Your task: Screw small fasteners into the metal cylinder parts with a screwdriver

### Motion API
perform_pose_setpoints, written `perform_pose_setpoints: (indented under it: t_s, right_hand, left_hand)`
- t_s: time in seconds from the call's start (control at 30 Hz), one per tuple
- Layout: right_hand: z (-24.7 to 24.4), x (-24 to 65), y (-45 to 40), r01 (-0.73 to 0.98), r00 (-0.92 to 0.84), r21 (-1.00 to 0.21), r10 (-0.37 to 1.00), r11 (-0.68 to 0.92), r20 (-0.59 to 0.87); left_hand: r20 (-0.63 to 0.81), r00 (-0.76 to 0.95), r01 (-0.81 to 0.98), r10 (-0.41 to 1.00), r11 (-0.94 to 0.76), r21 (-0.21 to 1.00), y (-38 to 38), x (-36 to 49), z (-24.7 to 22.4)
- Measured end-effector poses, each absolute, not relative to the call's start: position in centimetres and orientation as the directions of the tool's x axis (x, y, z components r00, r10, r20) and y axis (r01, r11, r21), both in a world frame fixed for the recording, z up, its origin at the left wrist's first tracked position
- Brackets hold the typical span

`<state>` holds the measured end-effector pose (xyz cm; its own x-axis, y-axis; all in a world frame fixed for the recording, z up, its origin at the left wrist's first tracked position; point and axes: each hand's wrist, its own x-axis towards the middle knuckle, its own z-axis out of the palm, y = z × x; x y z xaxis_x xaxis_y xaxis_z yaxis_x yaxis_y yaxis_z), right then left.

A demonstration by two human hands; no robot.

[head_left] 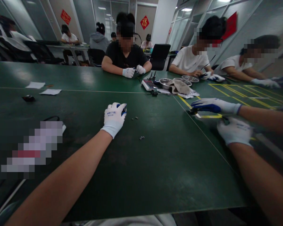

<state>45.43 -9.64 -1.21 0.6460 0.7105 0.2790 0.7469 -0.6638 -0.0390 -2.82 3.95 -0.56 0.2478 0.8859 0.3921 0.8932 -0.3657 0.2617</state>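
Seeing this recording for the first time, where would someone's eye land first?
Probably on the wearer's white-gloved left hand, near mid-picture on the dark green tabletop, with a few tiny rings scattered to its right. The blurred right hand is at the right, just below a co-worker's gloved hand. A red diamond-shaped sign stands out in the background.

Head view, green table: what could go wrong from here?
The small rings lie loose to the right of the left hand, so a careless sweep might scatter them. The right hand is close to a co-worker's gloved hand, so the two could bump.
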Motion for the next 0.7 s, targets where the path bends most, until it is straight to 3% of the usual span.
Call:
perform_pose_setpoints:
  t_s: [0.1,0.27,0.4,0.53,0.63,0.7]
  right_hand:
    - [-0.5,43.1,-9.3,0.718,0.648,0.089,0.710,-0.690,0.276]
    - [-0.4,40.5,-8.2,0.782,0.566,0.079,0.757,-0.618,0.326]
    - [-1.0,39.8,-6.5,0.823,0.535,-0.020,0.763,-0.568,0.363]
    - [-1.6,39.5,-4.1,0.822,0.569,-0.228,0.738,-0.522,0.362]
    - [-2.2,39.8,-2.0,0.747,0.662,-0.371,0.674,-0.552,0.329]
    - [-2.5,40.2,-0.6,0.761,0.641,-0.393,0.692,-0.517,0.331]
  left_hand:
    - [0.333,0.325,0.894,0.885,-0.402,0.197,4.2,-2.6,-0.9]
    - [0.288,0.411,0.841,0.865,-0.482,0.246,4.8,-2.8,-1.5]
    - [0.372,0.430,0.776,0.823,-0.547,0.313,4.8,-3.0,-1.7]
    - [0.456,0.367,0.765,0.811,-0.542,0.348,4.4,-2.9,-1.6]
    - [0.448,0.359,0.770,0.819,-0.531,0.354,4.0,-2.8,-1.4]
    - [0.397,0.411,0.761,0.821,-0.548,0.347,3.7,-2.8,-1.2]
